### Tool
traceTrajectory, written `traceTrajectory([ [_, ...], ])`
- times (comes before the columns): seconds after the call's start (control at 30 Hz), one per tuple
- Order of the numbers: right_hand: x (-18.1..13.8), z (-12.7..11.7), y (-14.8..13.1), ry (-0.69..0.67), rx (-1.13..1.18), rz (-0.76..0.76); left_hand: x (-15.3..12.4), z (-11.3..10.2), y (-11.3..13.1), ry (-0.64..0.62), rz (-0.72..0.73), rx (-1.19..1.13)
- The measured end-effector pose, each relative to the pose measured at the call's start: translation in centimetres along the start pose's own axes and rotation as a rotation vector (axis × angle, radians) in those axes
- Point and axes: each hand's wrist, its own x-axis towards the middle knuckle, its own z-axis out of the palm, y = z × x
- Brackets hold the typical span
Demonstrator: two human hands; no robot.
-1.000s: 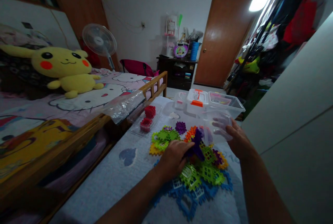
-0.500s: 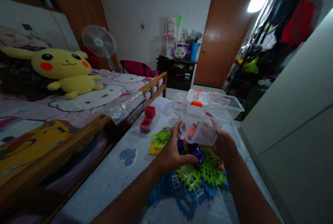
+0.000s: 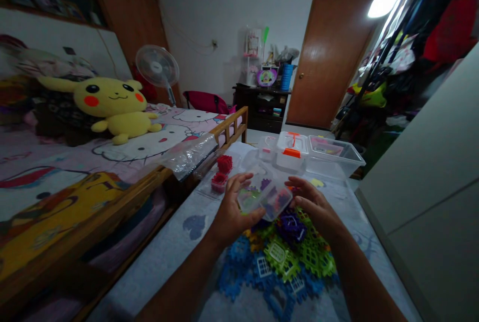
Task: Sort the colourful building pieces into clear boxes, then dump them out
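A small clear plastic box (image 3: 277, 203) is held tilted above a pile of toy pieces. My left hand (image 3: 234, 207) grips its left side, with the thumb along the near edge and the fingers behind. My right hand (image 3: 316, 207) is by the box's right end, fingers apart and holding nothing. Beneath lie interlocking plastic pieces: green lattice ones (image 3: 280, 257), blue ones (image 3: 239, 267) with white window inserts, and a purple one (image 3: 293, 227). Colours of pieces show through the box; whether any lie inside I cannot tell.
Red pieces (image 3: 224, 164) sit on a clear tray at the table's left. Farther back stand a lidded box with orange clips (image 3: 292, 150) and a long clear bin (image 3: 342, 155). A wooden bed rail (image 3: 149, 182) runs along the left, a white cabinet (image 3: 430, 172) along the right.
The box has moved from my right hand to my left, shifting left and tilting. My right hand has let go of it and its fingers have spread. The view has turned slightly left.
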Motion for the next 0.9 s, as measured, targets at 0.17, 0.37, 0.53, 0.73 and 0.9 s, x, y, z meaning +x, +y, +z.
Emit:
traceTrajectory([
  [0.17, 0.5, -0.3, 0.2, 0.274, -0.251, -0.065, -1.0, -6.2, 0.5, -0.021, 0.015, 0.519],
  [0.37, 0.8, -0.7, 1.2, 0.374, -0.271, -0.033, -2.5, -10.0, -0.4, -0.071, -0.052, 0.766],
  [0.53, 0.8, -0.9, 1.8, 0.356, -0.253, 0.005, -3.4, -11.7, -0.3, -0.154, -0.044, 0.831],
  [0.73, 1.0, -1.1, 2.9, 0.348, -0.270, 0.023, -3.7, -12.4, -1.5, -0.021, -0.115, 0.912],
  [0.9, 1.0, -1.5, 3.2, 0.338, -0.261, 0.032, -3.9, -11.7, -4.1, 0.191, -0.168, 1.024],
])
